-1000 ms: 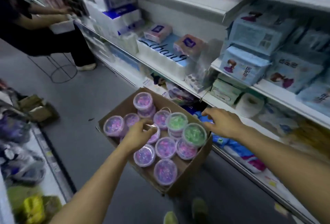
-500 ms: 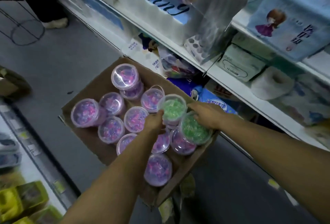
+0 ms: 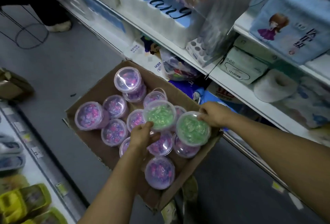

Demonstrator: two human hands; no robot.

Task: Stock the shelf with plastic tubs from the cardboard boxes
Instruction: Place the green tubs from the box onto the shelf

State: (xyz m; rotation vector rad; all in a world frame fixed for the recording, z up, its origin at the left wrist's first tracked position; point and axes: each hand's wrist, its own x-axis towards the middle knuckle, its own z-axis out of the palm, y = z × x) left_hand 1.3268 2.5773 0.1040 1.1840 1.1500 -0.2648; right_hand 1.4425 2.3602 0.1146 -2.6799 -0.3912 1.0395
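The left hand (image 3: 142, 137) grips a green tub (image 3: 159, 115). The right hand (image 3: 213, 115) pinches a second green tub (image 3: 192, 129); a cardboard box (image 3: 178, 88) sits beneath both.

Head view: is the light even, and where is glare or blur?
Head view: dim, bluish light; small glare on the clear lid of the topmost purple plastic tub; the packs at upper left on the white shelf are blurred; the nearer green-filled plastic tub looks sharp.
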